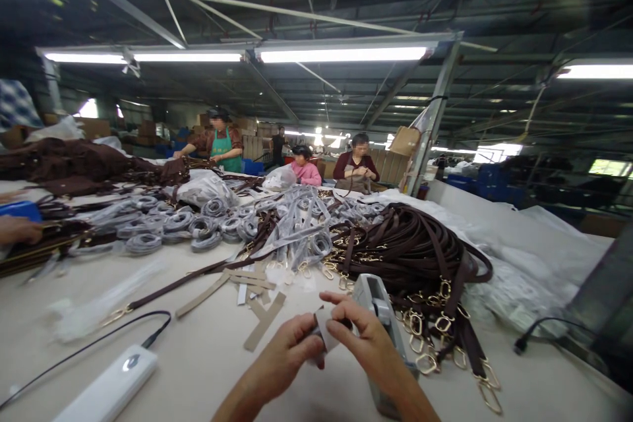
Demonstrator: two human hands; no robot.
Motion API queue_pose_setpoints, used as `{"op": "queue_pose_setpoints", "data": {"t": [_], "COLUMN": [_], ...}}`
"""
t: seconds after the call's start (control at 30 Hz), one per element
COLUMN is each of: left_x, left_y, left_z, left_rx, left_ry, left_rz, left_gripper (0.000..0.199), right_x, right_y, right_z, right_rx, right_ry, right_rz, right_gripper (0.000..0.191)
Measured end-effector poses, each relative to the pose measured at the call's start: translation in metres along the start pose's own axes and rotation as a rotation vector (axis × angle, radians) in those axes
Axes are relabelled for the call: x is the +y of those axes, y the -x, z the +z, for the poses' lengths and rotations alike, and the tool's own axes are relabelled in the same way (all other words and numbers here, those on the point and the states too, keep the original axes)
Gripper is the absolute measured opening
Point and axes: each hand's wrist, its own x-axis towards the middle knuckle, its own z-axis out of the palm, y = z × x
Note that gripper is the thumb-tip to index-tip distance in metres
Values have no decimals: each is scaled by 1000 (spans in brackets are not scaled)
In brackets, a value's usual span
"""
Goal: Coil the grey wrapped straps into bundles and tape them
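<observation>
Both hands meet over the pale table, near the bottom centre. My left hand (291,353) pinches a small light piece (325,328) with a dark edge between thumb and fingers. From the right, my right hand (359,330) grips the same piece, its index finger stretched over the top. A grey tape dispenser (373,297) stands just behind and beside my right hand, partly hidden by it. Beige strips (266,323) lie scattered beyond my left hand. A large coil of dark brown straps (420,244) with gold clasps (415,323) lies to the right of the dispenser.
Rolled straps in clear plastic (180,219) cover the table's middle. A white device (111,386) with a black cable lies front left. Another person's hand (20,231) and a blue object (20,211) are at the left edge. Several people work beyond the table.
</observation>
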Motion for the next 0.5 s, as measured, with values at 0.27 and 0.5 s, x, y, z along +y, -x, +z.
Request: {"op": "queue_pose_setpoints", "data": {"t": [0.27, 0.5], "left_x": [6, 7], "left_y": [3, 5], "left_z": [-6, -11], "left_rx": [-26, -26], "left_ry": [-127, -255], "left_rz": [20, 17], "left_gripper": [15, 15], "right_x": [-5, -2], "right_y": [-4, -12], "right_z": [4, 11], "right_rx": [-58, -104], "right_ry": [-23, -44], "right_rz": [20, 68], "right_gripper": [18, 4]}}
